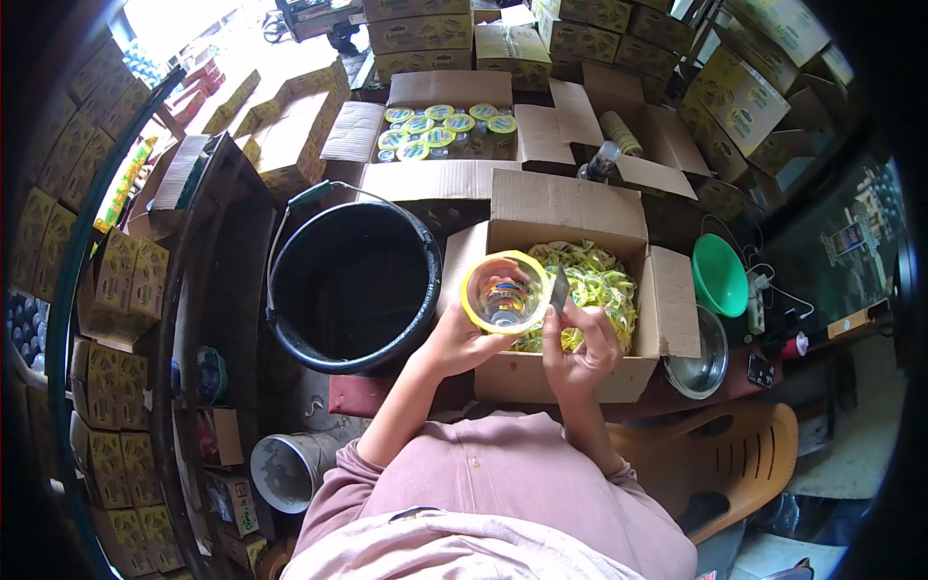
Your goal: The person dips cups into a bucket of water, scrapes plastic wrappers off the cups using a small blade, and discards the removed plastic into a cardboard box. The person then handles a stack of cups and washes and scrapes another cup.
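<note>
My left hand [456,342] is closed round a clear plastic cup [505,305] with a yellow rim, its open mouth turned up towards me. Colored print shows through the cup's wall. Just to the right, my right hand [584,354] pinches a small flat dark blade [559,289] upright beside the cup's rim; whether the blade touches the rim I cannot tell. Beneath both hands stands an open cardboard box [568,209], filled with a tangle of yellow-green plastic strips [604,290].
A large black bucket [286,333] stands left of the box. Behind are a carton of yellow-lidded cups [440,112] and another open carton [667,135] with stacked cups. A green bowl [720,275] and metal bowl [698,367] sit right, near a brown plastic chair [764,454].
</note>
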A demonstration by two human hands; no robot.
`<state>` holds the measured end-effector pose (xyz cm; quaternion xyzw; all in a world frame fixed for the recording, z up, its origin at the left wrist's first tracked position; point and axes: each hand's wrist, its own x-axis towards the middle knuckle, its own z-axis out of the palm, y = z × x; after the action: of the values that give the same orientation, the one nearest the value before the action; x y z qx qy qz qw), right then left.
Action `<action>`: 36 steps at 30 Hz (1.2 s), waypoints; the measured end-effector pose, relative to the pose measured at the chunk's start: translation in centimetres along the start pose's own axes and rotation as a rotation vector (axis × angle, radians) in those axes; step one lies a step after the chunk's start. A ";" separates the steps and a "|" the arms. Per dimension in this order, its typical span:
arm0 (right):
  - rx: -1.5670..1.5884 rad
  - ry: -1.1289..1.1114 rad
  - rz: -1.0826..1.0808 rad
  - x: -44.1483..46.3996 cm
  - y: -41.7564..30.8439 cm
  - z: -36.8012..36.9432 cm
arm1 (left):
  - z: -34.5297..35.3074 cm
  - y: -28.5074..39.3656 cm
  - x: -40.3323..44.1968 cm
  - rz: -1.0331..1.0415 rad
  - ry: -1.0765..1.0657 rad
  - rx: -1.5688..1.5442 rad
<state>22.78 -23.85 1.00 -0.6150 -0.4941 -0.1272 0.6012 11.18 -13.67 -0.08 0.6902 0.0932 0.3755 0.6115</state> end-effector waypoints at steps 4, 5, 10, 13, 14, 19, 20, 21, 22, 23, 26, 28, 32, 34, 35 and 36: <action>0.010 0.021 -0.020 -0.1 -0.5 -0.2 | 0.2 0.0 -0.1 -0.068 -0.006 -0.357; 0.017 0.028 -0.026 -0.1 -0.5 -0.3 | 0.1 -0.2 -0.1 -0.079 -0.022 -0.450; 0.048 0.026 -0.038 0.7 -1.9 -0.5 | 0.5 0.0 -0.1 -0.081 0.004 -0.312; 0.051 0.027 -0.050 0.8 -2.0 -0.3 | 0.8 0.4 -0.1 -0.081 0.019 -0.206; 0.053 0.025 -0.054 0.8 -1.9 -0.2 | 0.8 0.4 -0.1 -0.079 0.018 -0.176; 0.058 0.023 -0.032 1.1 -2.1 0.0 | 0.7 -0.2 -0.4 -0.025 -0.056 -0.383; 0.055 0.024 -0.035 1.2 -2.1 0.0 | 0.6 -0.4 -0.5 0.016 -0.082 -0.415; 0.049 0.025 -0.033 1.3 -2.1 -0.1 | 0.7 -0.4 -0.5 0.004 -0.067 -0.395; 0.042 0.025 -0.032 1.3 -2.2 -0.1 | 0.7 -0.4 -0.6 -0.008 -0.051 -0.375; 0.036 0.026 -0.031 1.4 -2.2 -0.1 | 0.8 -0.4 -0.6 -0.019 -0.035 -0.355; 0.051 0.043 -0.030 1.2 -2.3 0.0 | 1.0 -0.2 -0.7 -0.026 -0.018 -0.357; 0.059 0.052 -0.038 1.1 -2.3 0.1 | 1.4 0.3 -0.7 -0.052 0.024 -0.322; 0.035 0.045 -0.057 1.1 -2.2 0.2 | 1.7 1.3 -0.7 -0.058 0.043 -0.274; 0.049 0.054 -0.045 0.9 -2.3 0.2 | 1.8 1.3 -0.8 -0.015 0.034 -0.302; 0.056 0.058 -0.039 0.9 -2.4 0.2 | 1.8 1.3 -0.8 0.007 0.029 -0.316; 0.049 0.055 -0.051 0.9 -2.3 0.2 | 1.8 1.2 -0.9 0.005 0.030 -0.318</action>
<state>21.35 -23.75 3.01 -0.5834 -0.4959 -0.1474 0.6261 11.28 -15.84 0.76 0.5793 0.0400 0.3975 0.7105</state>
